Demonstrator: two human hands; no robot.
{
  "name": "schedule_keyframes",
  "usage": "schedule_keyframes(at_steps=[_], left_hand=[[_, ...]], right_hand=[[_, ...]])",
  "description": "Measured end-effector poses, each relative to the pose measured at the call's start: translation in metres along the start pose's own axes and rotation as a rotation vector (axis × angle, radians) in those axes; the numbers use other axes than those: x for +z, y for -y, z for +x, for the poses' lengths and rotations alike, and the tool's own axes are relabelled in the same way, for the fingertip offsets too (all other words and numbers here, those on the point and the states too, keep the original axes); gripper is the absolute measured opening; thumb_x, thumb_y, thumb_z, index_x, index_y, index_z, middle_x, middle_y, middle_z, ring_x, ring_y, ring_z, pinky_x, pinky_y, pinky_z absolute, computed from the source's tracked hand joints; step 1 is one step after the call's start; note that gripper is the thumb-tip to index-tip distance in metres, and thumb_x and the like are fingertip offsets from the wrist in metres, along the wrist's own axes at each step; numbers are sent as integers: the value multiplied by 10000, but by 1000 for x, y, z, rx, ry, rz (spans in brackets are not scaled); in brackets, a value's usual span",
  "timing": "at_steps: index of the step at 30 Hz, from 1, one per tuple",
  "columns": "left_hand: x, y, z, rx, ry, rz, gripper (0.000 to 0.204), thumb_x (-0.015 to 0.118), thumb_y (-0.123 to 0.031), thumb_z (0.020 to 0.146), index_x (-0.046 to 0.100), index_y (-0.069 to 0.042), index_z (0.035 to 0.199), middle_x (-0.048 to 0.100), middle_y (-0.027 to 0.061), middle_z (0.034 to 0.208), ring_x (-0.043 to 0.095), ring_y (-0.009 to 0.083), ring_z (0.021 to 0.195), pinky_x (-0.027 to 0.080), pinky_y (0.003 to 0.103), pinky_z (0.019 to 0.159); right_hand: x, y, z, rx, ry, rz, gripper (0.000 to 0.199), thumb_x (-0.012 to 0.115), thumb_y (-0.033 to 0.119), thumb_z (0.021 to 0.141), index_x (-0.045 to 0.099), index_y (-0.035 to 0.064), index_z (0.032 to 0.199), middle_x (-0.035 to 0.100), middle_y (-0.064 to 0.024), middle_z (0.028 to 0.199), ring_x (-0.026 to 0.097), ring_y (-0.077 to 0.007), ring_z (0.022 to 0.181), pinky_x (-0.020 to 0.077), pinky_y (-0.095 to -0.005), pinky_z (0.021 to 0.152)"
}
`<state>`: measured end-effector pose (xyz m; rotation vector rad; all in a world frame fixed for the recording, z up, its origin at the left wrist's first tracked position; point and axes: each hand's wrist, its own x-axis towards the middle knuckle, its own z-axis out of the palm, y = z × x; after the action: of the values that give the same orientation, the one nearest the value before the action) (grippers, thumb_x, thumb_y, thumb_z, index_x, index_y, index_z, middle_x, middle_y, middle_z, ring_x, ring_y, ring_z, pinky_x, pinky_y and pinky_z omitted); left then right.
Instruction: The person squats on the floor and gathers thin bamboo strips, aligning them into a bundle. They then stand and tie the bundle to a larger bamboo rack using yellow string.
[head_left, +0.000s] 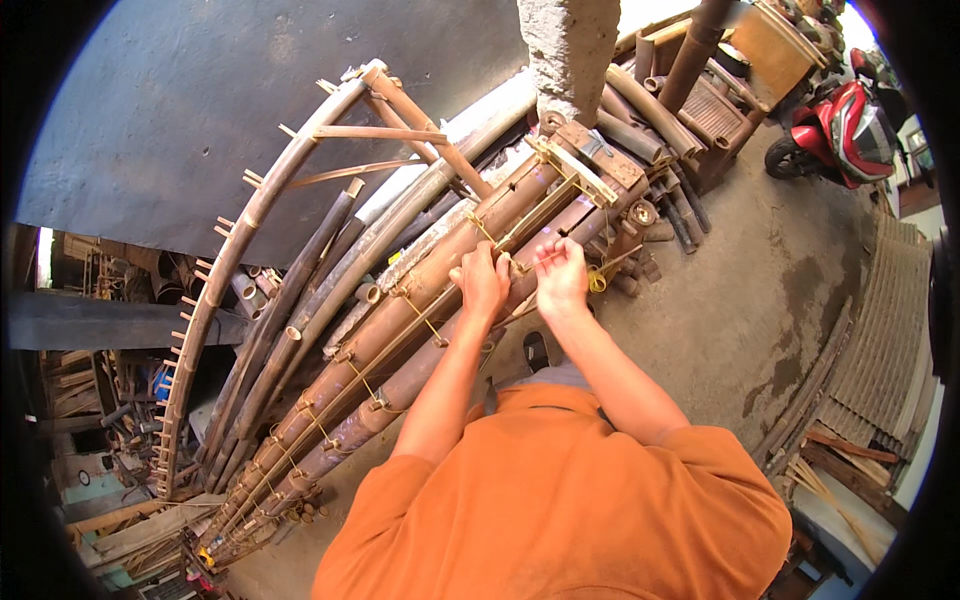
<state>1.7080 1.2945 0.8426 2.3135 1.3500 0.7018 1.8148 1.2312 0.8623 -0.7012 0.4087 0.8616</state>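
Observation:
Two long brown bamboo poles, the upper one (430,280) and the lower one (415,355), run side by side from the lower left to the upper right. Yellow cord (428,325) crosses between them at several spots, looped round small pegs. My left hand (483,283) is closed over the poles, its fingers bent; what it holds is hidden. Just right of it, my right hand (562,280) pinches a thin strand, held close to the left fingertips. Beside the right hand hangs a small coil of yellow cord (597,281).
A curved bamboo frame with pegs (228,250) stands at the left, by loose bamboo poles (300,310). Beyond my hands are a wooden block (600,160) and a concrete post (568,60). A red motorbike (845,130) is parked at the far right. Corrugated sheets (875,340) lie right.

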Motion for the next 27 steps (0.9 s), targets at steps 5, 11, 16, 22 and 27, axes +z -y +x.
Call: schedule_keyframes(at_steps=[5,11,16,22,27], left_hand=[[35,40,-14,-80,-169,-433,205,576,-200,916,606,-77,1077,658,179,980,563,341,1029,367,537,846],[4,12,-1,-90,6,-80,202,522,-177,965,670,-62,1042,677,150,985,591,332,1002,372,493,851],[13,26,-11,-52,-14,97,187,524,-205,964,667,-86,984,678,108,937,603,289,946,349,442,799],[-17,-17,36,-221,34,-544,249,502,-207,996,659,-25,931,668,83,800,626,189,784,462,378,743],[-5,50,155,-293,-130,-717,251,524,-211,998,684,-30,932,606,21,651,489,94,568,387,273,535]], right_hand=[[103,-43,-28,-351,1267,-1284,311,481,300,959,583,93,750,598,-72,758,560,-231,662,471,-376,631],[132,-45,99,-251,1387,-2247,568,466,597,924,718,97,1019,680,-158,1089,612,-277,1046,395,-578,894],[98,2,43,-304,1794,-1324,376,478,346,962,652,25,873,637,-217,729,597,-308,659,503,-414,657],[-9,40,8,-279,1451,-1681,453,540,284,943,551,43,560,583,-153,594,601,-342,652,489,-422,805],[-12,60,1,-429,1626,-1400,307,609,166,881,537,41,609,558,-126,602,587,-332,662,464,-448,920]])
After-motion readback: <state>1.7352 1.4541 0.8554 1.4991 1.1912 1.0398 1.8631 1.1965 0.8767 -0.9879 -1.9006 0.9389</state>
